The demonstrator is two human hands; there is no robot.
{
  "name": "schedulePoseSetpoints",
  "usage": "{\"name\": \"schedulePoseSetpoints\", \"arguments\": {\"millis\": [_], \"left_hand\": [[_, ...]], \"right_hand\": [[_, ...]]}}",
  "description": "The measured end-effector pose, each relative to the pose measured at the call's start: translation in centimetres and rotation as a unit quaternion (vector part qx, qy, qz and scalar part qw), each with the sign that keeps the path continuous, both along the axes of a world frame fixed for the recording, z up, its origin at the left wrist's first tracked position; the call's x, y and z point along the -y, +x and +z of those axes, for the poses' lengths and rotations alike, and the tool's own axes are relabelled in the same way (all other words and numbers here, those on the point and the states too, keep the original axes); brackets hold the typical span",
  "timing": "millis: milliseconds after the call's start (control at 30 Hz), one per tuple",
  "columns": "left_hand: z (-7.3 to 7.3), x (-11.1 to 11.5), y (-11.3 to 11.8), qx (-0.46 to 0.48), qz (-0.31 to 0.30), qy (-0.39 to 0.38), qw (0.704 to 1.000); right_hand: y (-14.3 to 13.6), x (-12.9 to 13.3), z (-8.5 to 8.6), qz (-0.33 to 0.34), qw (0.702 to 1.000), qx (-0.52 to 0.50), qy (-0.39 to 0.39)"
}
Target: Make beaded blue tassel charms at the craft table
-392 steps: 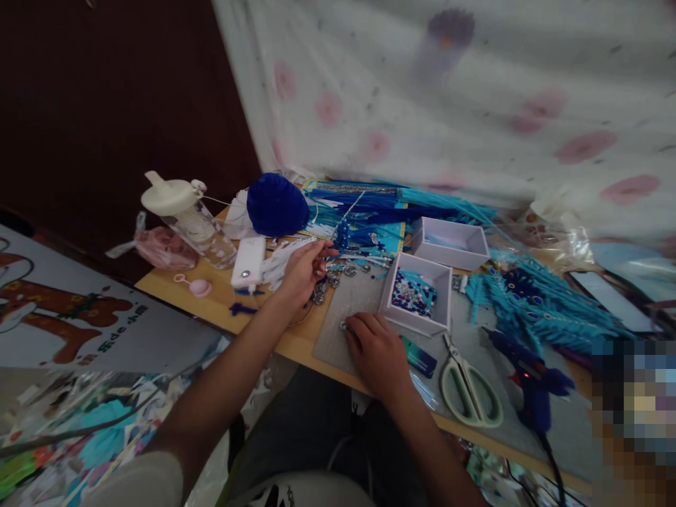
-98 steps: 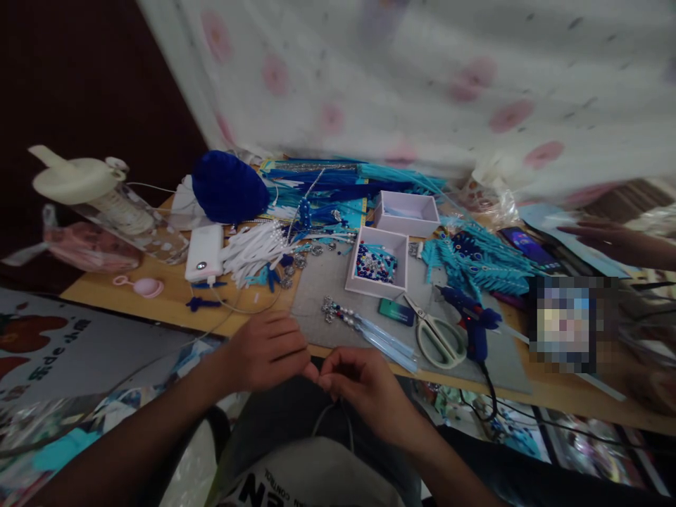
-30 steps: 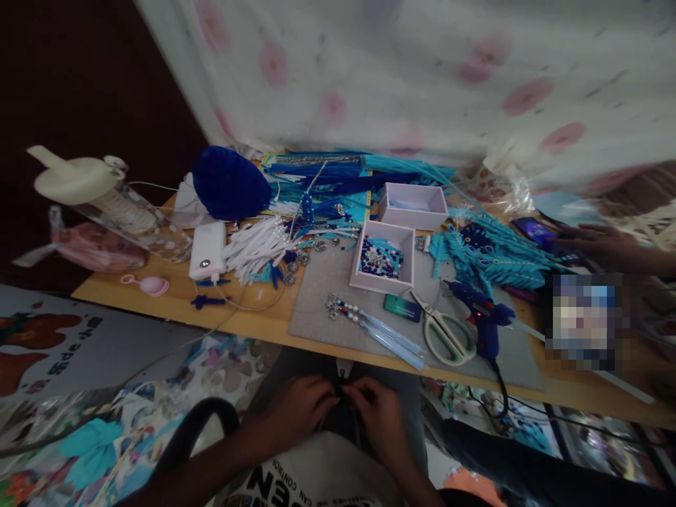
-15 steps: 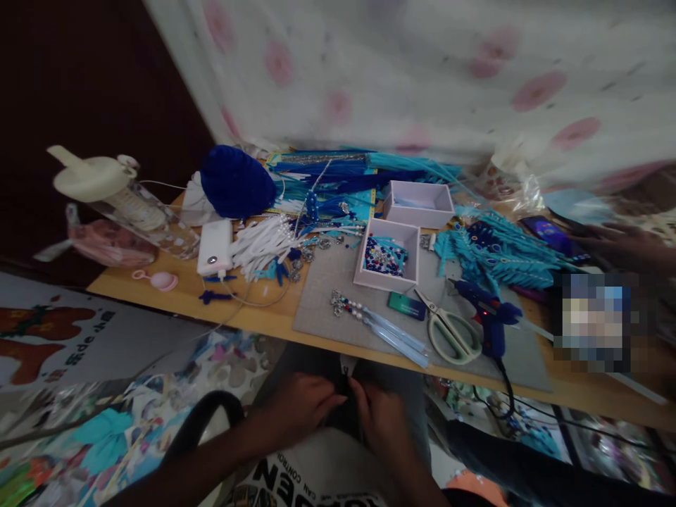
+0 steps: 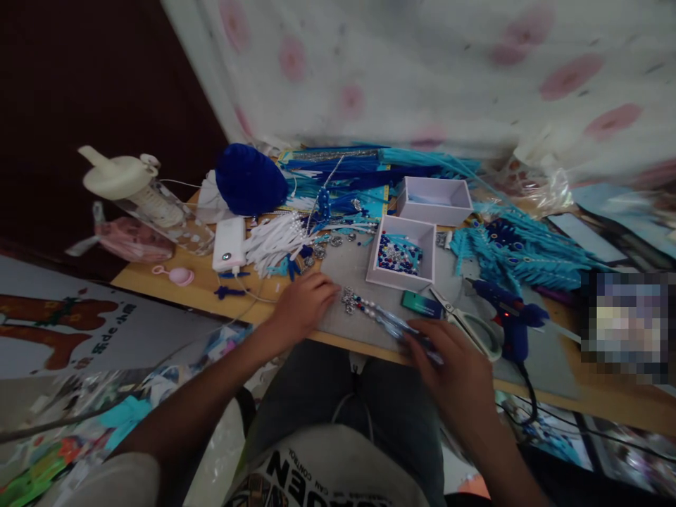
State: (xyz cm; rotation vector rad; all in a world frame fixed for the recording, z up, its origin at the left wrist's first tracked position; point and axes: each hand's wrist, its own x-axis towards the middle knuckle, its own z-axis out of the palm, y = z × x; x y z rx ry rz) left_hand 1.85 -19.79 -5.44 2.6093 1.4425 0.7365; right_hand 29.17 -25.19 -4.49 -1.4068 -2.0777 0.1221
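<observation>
My left hand (image 5: 305, 304) rests at the front edge of the grey mat (image 5: 338, 271), its fingers bent and near the silver charm end of a beaded tassel (image 5: 370, 311); whether they hold anything does not show. Over the light-blue strands of that tassel lies my right hand (image 5: 448, 359), thumb and fingers closed round them. White and red beads join the charm to the strands. A green-and-blue card (image 5: 421, 305) and scissors with pale handles (image 5: 478, 334) lie just beyond and beside my right hand.
A white box of beads (image 5: 374, 271) stands behind the tassel, another white box (image 5: 436, 201) behind it. To the right are a blue glue gun (image 5: 511, 317) and turquoise strands (image 5: 549, 253). A power bank (image 5: 229, 243) and cup (image 5: 158, 204) stand left.
Both my hands have risen from my lap to the table, the left to the mat's edge and the right onto the tassel strands. The other person's hand at the right has gone from view.
</observation>
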Motion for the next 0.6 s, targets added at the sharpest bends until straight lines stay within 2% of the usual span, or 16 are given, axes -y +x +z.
{"name": "schedulePoseSetpoints", "arguments": {"millis": [133,267,467,600], "left_hand": [[-0.2,-1.4,0.1,-0.060,-0.004,-0.021,0.998],[-0.7,-1.9,-0.2,-0.100,0.003,-0.025,0.995],[-1.4,-3.2,-0.5,-0.119,0.007,-0.003,0.993],[-1.0,-3.1,0.3,-0.078,0.024,0.015,0.997]], "right_hand": [[-0.8,-1.9,0.1,0.034,0.999,0.022,0.001],[-1.6,-2.4,-0.2,0.080,0.995,0.057,0.001],[0.6,-2.0,-1.1,0.029,0.996,0.082,0.008],[1.6,-1.9,-1.2,0.035,0.993,0.112,-0.004]]}}
